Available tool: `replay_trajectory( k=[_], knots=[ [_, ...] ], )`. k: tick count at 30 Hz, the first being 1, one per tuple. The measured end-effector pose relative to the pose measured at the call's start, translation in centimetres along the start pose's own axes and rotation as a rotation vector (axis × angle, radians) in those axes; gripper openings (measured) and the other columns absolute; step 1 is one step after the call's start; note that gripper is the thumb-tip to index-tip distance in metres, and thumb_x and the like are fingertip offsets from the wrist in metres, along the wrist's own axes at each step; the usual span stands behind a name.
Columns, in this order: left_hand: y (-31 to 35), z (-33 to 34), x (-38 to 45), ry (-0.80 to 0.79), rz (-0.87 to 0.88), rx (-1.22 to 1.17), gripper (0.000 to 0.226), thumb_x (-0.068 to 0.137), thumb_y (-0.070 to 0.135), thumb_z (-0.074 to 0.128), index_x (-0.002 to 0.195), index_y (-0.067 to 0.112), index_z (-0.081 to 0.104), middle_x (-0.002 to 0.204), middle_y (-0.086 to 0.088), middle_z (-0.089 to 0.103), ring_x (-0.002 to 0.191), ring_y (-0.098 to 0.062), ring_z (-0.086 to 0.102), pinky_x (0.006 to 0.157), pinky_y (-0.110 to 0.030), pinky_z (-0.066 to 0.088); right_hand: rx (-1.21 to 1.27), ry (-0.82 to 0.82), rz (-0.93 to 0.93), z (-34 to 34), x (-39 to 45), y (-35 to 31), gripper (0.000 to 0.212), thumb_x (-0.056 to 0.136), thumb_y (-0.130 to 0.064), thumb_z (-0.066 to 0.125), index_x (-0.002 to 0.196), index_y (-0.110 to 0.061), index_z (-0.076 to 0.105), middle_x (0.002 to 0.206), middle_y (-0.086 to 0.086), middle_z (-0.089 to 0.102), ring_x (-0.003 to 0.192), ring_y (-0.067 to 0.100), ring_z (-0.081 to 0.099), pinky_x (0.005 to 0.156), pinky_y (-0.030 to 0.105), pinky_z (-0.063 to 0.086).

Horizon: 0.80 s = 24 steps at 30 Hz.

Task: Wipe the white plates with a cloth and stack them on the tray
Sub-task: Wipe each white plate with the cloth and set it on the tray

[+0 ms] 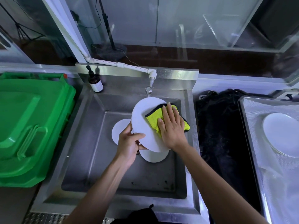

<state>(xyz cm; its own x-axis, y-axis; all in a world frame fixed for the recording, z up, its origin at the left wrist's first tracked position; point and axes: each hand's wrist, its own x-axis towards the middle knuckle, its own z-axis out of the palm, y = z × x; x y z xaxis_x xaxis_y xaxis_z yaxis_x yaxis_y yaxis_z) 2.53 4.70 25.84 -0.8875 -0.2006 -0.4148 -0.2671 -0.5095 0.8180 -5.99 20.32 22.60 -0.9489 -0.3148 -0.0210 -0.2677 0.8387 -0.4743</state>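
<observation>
- Step in hand, as I judge it: wiping 1 plate [142, 120], held tilted above the sink [90, 152], just below the tap [149, 89].
- Left hand [129, 143]: fingers curled around the near-left rim of that plate, thumb on its face.
- Right hand [171, 126]: fingers spread fairly wide and flat, pressing the cloth [153, 118] against the plate's right half; part of the cloth hangs past the plate's right rim.
- Done so far: a stack [281, 135] of white plates lies on the tray [246, 126], at the right edge of view. At least 2 rims show; the exact number I cannot tell.
- Left to do: 2 more plates rest on the sink floor, 1 left plate [119, 131] partly hidden behind the left hand and 1 near plate [153, 156] under the held one. Any further plates beneath them are hidden.
- So I judge the task about midway: the held plate needs finishing and carrying right to the tray, then 2 more follow.
- Count: 1 plate in hand, 2 in the sink, 1 stack on the tray, 1 cloth, 1 tray, 1 sink.
- Also there: 1 green bin [32, 126] beside the sink's left edge, 1 brown bottle [95, 81] at its far-left corner, 1 black mat [218, 135] between sink and tray.
</observation>
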Motion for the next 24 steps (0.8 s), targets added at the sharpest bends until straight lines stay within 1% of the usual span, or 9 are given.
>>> replay_trajectory(
  k=[3,5,8,10,12,16,19,21,24],
  knots=[
    [-0.4,-0.2,0.2,0.008,0.005,-0.033,0.044,0.076,0.001,0.067,0.114,0.023,0.074,0.105,-0.010,0.075,0.087,-0.030,0.073,0.061,-0.044,0.058,0.035,-0.037,0.062,1.3,-1.9,-0.5,0.059,0.107,-0.046,0.019,0.161,-0.026,0.009,0.169,-0.009,-0.004,0.155,0.015,-0.007,0.123,0.049,0.007],
    [-0.8,-0.4,0.4,0.022,0.007,-0.041,0.041,0.085,-0.003,0.064,0.117,0.022,0.074,0.110,-0.012,0.075,0.092,-0.032,0.073,0.065,-0.047,0.059,0.077,-0.061,0.096,2.2,-3.0,-1.4,0.060,0.107,-0.047,0.019,0.161,-0.026,0.006,0.168,-0.010,-0.007,0.154,0.014,-0.009,0.123,0.049,0.005],
    [-1.1,-0.7,0.5,0.048,0.009,-0.046,0.036,0.092,-0.001,0.061,0.119,0.021,0.072,0.110,-0.012,0.074,0.091,-0.032,0.073,0.066,-0.048,0.059,0.108,-0.057,0.129,2.9,-4.2,-2.7,0.060,0.107,-0.047,0.019,0.161,-0.024,0.006,0.168,-0.009,-0.010,0.154,0.014,-0.012,0.123,0.047,0.003],
    [-1.1,-0.8,0.5,0.066,0.009,-0.050,0.034,0.089,0.006,0.065,0.117,0.023,0.073,0.109,-0.011,0.075,0.089,-0.029,0.073,0.063,-0.044,0.059,0.115,-0.044,0.121,3.0,-4.8,-3.4,0.061,0.108,-0.047,0.020,0.161,-0.022,0.007,0.168,-0.006,-0.009,0.154,0.015,-0.012,0.124,0.046,0.003],
    [-1.0,-1.0,0.4,0.079,0.010,-0.063,0.036,0.084,0.013,0.068,0.118,0.024,0.072,0.110,-0.011,0.074,0.088,-0.029,0.073,0.063,-0.043,0.058,0.099,-0.043,0.096,3.0,-5.3,-3.6,0.061,0.108,-0.046,0.020,0.161,-0.021,0.006,0.168,-0.005,-0.010,0.154,0.016,-0.013,0.124,0.045,0.002],
    [-1.3,-1.2,0.1,0.104,0.019,-0.097,0.041,0.081,0.014,0.069,0.122,0.022,0.070,0.116,-0.014,0.073,0.095,-0.032,0.073,0.068,-0.046,0.058,0.029,-0.080,0.069,2.8,-6.2,-3.2,0.062,0.107,-0.046,0.018,0.161,-0.022,0.001,0.167,-0.006,-0.015,0.153,0.015,-0.018,0.125,0.045,0.002],
    [-1.9,-1.4,-0.1,0.119,0.033,-0.103,0.046,0.078,0.008,0.069,0.121,0.023,0.071,0.120,-0.015,0.071,0.101,-0.036,0.071,0.070,-0.053,0.058,-0.004,-0.103,0.052,2.7,-6.9,-2.4,0.062,0.107,-0.046,0.016,0.161,-0.021,-0.002,0.166,-0.005,-0.018,0.153,0.015,-0.021,0.125,0.044,0.001],
    [-2.1,-1.5,-0.3,0.137,0.031,-0.111,0.050,0.075,0.003,0.068,0.120,0.024,0.072,0.122,-0.014,0.071,0.106,-0.039,0.069,0.073,-0.063,0.058,-0.029,-0.109,0.053,2.7,-7.1,-1.8,0.062,0.107,-0.045,0.016,0.161,-0.019,-0.003,0.166,-0.005,-0.019,0.152,0.015,-0.022,0.125,0.044,0.002],
    [-2.2,-1.6,-0.3,0.157,0.018,-0.086,0.051,0.076,-0.006,0.064,0.117,0.024,0.073,0.119,-0.012,0.072,0.105,-0.042,0.069,0.075,-0.072,0.055,-0.020,-0.109,0.074,2.8,-6.8,-1.0,0.063,0.107,-0.045,0.017,0.161,-0.018,-0.001,0.167,-0.005,-0.014,0.153,0.016,-0.018,0.125,0.044,0.004]
  ],
)
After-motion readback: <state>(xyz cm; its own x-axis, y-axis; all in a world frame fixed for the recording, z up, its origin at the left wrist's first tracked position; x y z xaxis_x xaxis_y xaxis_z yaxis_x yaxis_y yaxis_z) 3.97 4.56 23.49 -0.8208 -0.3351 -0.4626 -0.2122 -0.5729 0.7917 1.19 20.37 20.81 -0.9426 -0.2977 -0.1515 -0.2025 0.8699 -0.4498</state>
